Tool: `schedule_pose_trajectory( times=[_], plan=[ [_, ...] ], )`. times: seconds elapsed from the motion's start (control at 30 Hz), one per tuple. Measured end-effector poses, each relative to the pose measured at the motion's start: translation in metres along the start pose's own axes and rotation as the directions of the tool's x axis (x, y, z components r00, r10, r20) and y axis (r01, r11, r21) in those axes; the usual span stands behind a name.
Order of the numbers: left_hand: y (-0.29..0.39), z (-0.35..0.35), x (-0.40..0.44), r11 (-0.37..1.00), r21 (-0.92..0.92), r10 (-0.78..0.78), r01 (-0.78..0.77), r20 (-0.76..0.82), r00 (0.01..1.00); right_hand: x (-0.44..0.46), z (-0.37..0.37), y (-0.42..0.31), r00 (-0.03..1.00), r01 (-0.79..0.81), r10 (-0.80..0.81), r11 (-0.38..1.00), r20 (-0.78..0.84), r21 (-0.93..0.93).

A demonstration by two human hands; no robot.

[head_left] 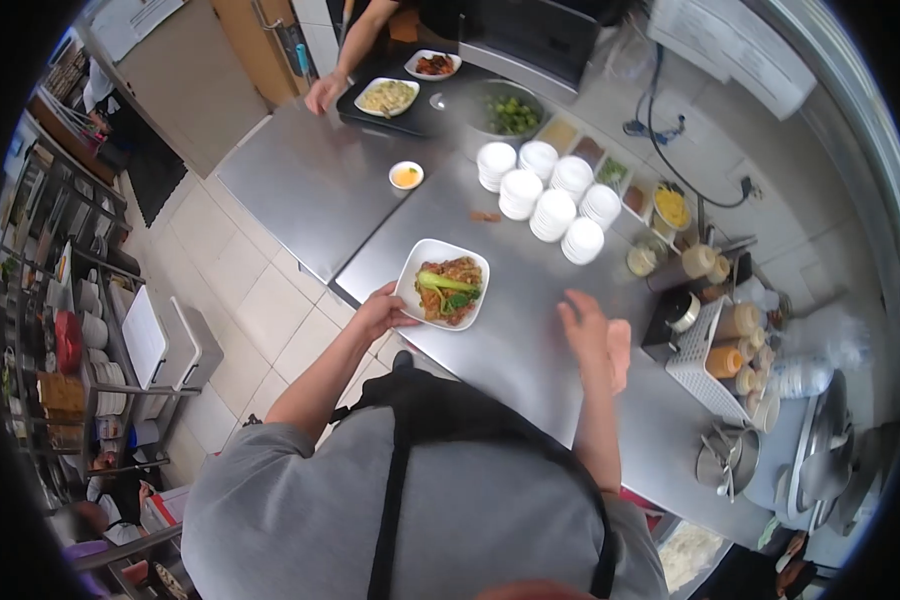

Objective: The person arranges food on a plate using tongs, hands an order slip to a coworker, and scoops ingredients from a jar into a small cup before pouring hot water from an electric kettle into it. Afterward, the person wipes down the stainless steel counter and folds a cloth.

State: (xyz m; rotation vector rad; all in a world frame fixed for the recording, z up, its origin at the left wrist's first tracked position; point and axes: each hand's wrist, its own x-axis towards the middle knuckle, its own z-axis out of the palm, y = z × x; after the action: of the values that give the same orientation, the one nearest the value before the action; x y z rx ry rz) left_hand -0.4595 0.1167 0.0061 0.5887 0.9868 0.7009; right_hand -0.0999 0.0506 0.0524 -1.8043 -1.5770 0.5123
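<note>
Landmark: the stacked white dishes on the steel counter.

Item, one square white bowl of noodle-like food topped with greens: on your side of the stacked dishes, to their left.

Item, your left hand: fingers closed on the bowl's near left side. A one-sided grip lets the far side dip, so support it low and level, thumb clear of the food.

Item, your right hand: fingers loosely spread, away from the bowl, on your side of the stacks. It could steady the bowl's opposite side.

Item, one pink cloth: beside your right wrist, nearer you than the stacks. Mind your sleeve and the cloth; neither should trail in the food.

Item, one small sauce cup: left of the stacks. Give it room.

Item, one co-worker's hand: farther left of the stacks, by the dark tray.
</note>
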Motion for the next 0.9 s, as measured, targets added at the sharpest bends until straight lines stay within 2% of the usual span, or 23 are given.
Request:
schedule_pose_trajectory(
  times=[0.03,0.1,0.23,0.3,0.43,0.5,0.53,0.6,0.73,0.8,0.83,0.87,0.9],
  plan=[
    [0.006,-0.007,0.003,1.000,-0.017,0.002,-0.002,-0.013,1.000,0.008,0.017,-0.014,1.000,0.016,-0.016,1.000,-0.001,-0.002],
    [0.019,-0.026,0.010,1.000,-0.025,-0.001,0.000,-0.021,1.000,0.018,0.056,-0.032,0.988,0.144,-0.137,0.984,0.074,-0.103],
    [0.057,-0.078,0.020,1.000,-0.007,0.019,-0.019,-0.024,1.000,0.041,0.108,-0.058,0.979,0.193,-0.180,0.970,0.094,-0.150],
    [0.080,-0.104,0.019,0.998,-0.043,0.035,-0.038,-0.066,0.997,0.046,0.125,-0.069,0.989,0.142,-0.139,0.987,0.046,-0.080],
    [0.120,-0.161,0.024,0.993,-0.065,0.087,-0.096,-0.128,0.988,0.039,0.140,-0.072,0.999,0.031,-0.032,0.998,-0.008,-0.063],
    [0.142,-0.196,0.039,0.977,-0.120,0.157,-0.177,-0.160,0.975,0.030,0.142,-0.071,0.985,-0.122,0.117,0.992,-0.125,-0.030],
    [0.145,-0.205,0.046,0.971,-0.142,0.163,-0.192,-0.195,0.967,0.025,0.142,-0.064,0.985,-0.135,0.131,0.990,-0.109,-0.030],
    [0.158,-0.217,0.054,0.967,-0.156,0.173,-0.203,-0.183,0.968,0.018,0.145,-0.053,0.974,-0.098,0.067,0.986,-0.215,-0.136],
    [0.171,-0.237,0.080,0.949,-0.221,0.184,-0.224,-0.185,0.965,0.010,0.157,-0.053,0.956,-0.139,0.074,0.966,-0.283,-0.220],
    [0.176,-0.244,0.090,0.958,-0.121,0.208,-0.261,-0.338,0.918,0.009,0.158,-0.058,0.962,-0.131,0.057,0.956,-0.268,-0.264],
    [0.180,-0.248,0.095,0.958,-0.122,0.204,-0.258,-0.338,0.919,0.008,0.159,-0.057,0.962,-0.133,0.060,0.955,-0.267,-0.265],
    [0.186,-0.255,0.101,0.919,0.213,0.395,-0.332,-0.484,0.781,0.008,0.160,-0.056,0.959,-0.127,0.056,0.961,-0.277,-0.245],
    [0.193,-0.261,0.107,0.787,0.533,0.598,-0.312,-0.533,0.599,0.007,0.161,-0.054,0.956,-0.121,0.052,0.967,-0.287,-0.225]
  ],
)
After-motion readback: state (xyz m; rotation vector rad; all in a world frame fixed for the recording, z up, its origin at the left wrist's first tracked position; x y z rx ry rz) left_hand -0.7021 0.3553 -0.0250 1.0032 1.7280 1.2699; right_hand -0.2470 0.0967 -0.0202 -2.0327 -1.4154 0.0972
